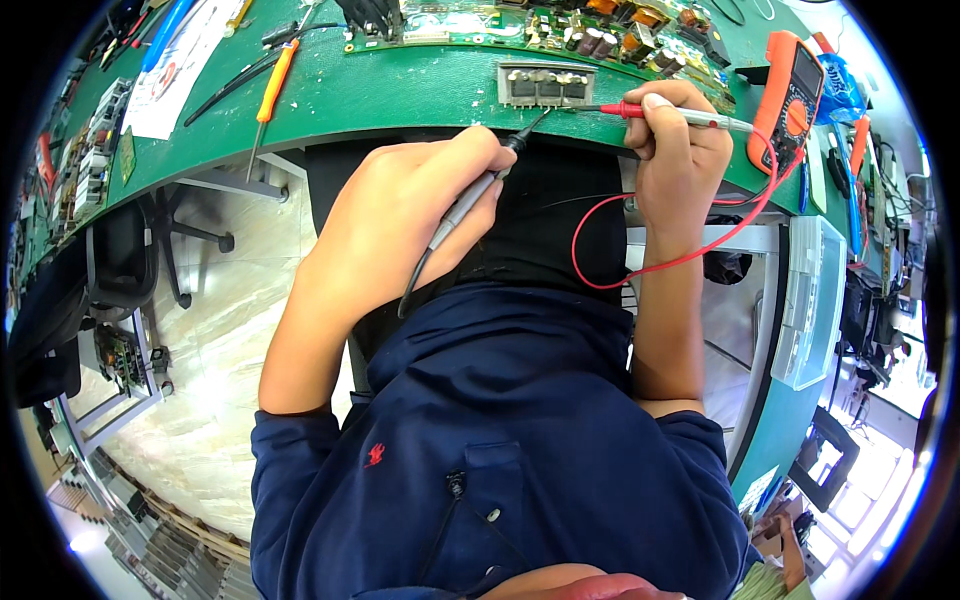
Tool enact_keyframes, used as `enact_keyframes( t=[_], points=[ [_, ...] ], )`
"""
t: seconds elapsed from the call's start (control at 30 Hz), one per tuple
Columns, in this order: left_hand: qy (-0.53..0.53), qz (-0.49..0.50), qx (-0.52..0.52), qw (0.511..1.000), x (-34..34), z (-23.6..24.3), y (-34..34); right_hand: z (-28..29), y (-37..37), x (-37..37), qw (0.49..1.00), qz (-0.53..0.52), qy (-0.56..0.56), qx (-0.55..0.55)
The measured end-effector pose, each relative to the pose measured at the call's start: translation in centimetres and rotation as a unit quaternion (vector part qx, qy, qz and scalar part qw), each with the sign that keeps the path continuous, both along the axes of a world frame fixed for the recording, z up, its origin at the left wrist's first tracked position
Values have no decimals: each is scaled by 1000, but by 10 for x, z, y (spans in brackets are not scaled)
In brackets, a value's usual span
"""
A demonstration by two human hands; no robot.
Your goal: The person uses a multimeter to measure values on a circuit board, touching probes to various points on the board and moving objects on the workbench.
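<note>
My left hand (415, 205) is closed around a black and grey test probe (462, 208), its tip pointing up and right. In my right hand (678, 150) is a red and grey test probe (690, 117), pinched and pointing left. Both tips come close to the pins along the near edge of a small grey rectangular electronic module (545, 85) by the bench's front edge. Whether either tip touches a pin I cannot tell. A red lead (665, 263) loops from the right probe towards an orange multimeter (788, 100) at the right.
Behind the module lies a long green circuit board (590, 35) with capacitors and coils. An orange-handled screwdriver (277, 85) lies at the left, its shaft over the edge of the green bench (430, 95). White paper (190, 75) is further left. A clear plastic box (810, 300) stands at the right.
</note>
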State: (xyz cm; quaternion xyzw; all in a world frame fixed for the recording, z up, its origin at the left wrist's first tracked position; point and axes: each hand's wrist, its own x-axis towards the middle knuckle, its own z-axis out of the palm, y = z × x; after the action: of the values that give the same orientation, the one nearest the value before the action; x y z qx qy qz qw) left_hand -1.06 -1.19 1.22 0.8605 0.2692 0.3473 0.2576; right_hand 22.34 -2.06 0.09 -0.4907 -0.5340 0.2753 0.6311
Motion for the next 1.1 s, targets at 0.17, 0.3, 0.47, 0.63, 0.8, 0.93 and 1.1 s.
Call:
enact_keyframes(
  t=[0.17, 0.3, 0.47, 0.63, 0.8, 0.93, 1.1],
  points=[
    [-2, 1, 5, 1000, 0, -1, 0, 0, 0, 0, 1000, -1, -16, -3],
    [3, 3, 10, 1000, 0, -1, 0, 1, 1, -3, 1000, -3, -22, -4],
    [1, 2, 12, 1000, 0, 0, 0, 2, 1, -3, 1000, -4, -28, -6],
    [-3, -2, 12, 1000, 1, 0, 1, 1, 1, -2, 1000, -5, -30, -3],
    [3, 0, 12, 1000, -1, 0, 0, 1, 0, -2, 999, -7, -32, -2],
    [5, 0, 11, 1000, -1, 1, 0, 0, 0, -2, 999, -6, -34, 3],
    [15, 1, -12, 1000, -1, 5, 0, 3, 0, -3, 999, -14, -27, -10]
  ],
)
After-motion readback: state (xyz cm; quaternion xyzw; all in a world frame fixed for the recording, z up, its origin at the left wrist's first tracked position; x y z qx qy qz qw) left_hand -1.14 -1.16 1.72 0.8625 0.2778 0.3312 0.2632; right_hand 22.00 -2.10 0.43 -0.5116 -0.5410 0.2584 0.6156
